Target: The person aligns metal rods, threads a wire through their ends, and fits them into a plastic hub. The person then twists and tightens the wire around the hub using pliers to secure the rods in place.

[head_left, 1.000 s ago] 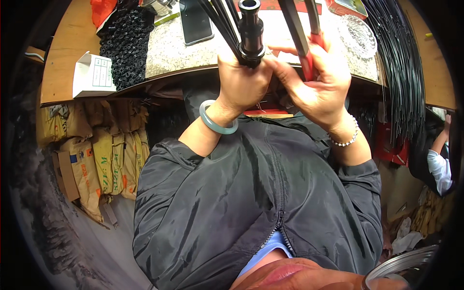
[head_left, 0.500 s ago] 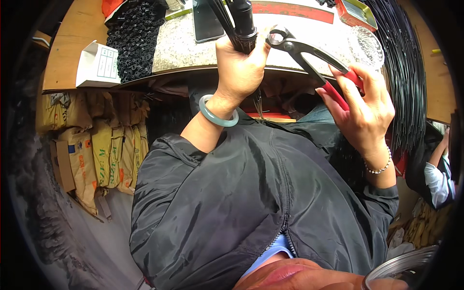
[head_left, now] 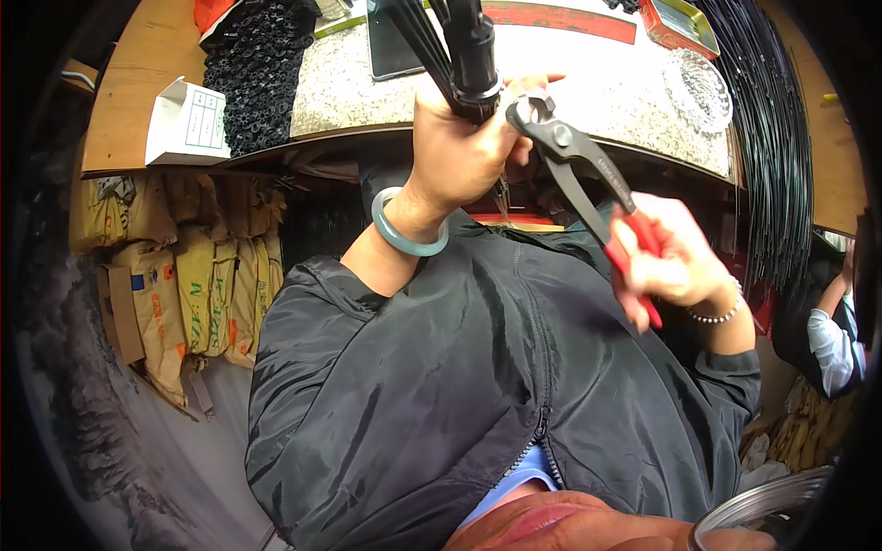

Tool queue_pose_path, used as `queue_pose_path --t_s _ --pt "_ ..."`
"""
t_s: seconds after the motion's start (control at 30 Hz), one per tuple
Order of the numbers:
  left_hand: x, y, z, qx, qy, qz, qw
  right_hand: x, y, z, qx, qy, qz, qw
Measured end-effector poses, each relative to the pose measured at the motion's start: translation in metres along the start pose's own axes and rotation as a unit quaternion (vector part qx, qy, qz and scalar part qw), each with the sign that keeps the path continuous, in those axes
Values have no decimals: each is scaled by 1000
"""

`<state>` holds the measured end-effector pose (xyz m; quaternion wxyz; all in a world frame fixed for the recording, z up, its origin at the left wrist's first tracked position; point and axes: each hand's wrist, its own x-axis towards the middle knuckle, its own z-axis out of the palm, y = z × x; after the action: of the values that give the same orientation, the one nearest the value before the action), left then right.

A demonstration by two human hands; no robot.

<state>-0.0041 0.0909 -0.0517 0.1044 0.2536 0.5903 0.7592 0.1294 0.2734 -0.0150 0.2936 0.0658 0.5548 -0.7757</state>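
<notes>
Between the bench edge and my chest, my left hand (head_left: 459, 156) is closed around a black umbrella frame (head_left: 473, 64), whose ribs and tube slant up past the top edge of the picture. Thin wire-like ends hang below that fist. My right hand (head_left: 666, 253) grips the red handles of end-cutting pincers (head_left: 581, 156). Their dark jaws are close beside the fingers of my left hand, at the lower end of the frame's black collar. Whether the jaws bite on anything cannot be made out.
Left on the bench (head_left: 124, 101) are a white carton (head_left: 188, 124) and a heap of small black parts (head_left: 253, 78). A phone (head_left: 393, 46), a clear glass dish (head_left: 698, 92) and a red tin (head_left: 678, 28) lie beyond my hands. Long black rods (head_left: 763, 138) drape over the right side.
My right hand has moved down and toward me, its fingers closing the pincer handles together. The pincer jaws have dropped slightly. The umbrella frame has shifted a little right and down.
</notes>
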Motion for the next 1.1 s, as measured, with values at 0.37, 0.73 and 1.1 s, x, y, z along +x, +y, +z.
queue_pose_path --t_s 0.37,0.73,1.1 --pt "2 -9 1 -4 -34 89 995 0 20 -10 82 -126 48 988" --pt "-1 -7 1 26 -42 61 997 7 19 -8 31 -113 40 992" --pt "-1 -18 -4 -3 -17 20 1000 9 26 -12 -143 -6 -77 987"
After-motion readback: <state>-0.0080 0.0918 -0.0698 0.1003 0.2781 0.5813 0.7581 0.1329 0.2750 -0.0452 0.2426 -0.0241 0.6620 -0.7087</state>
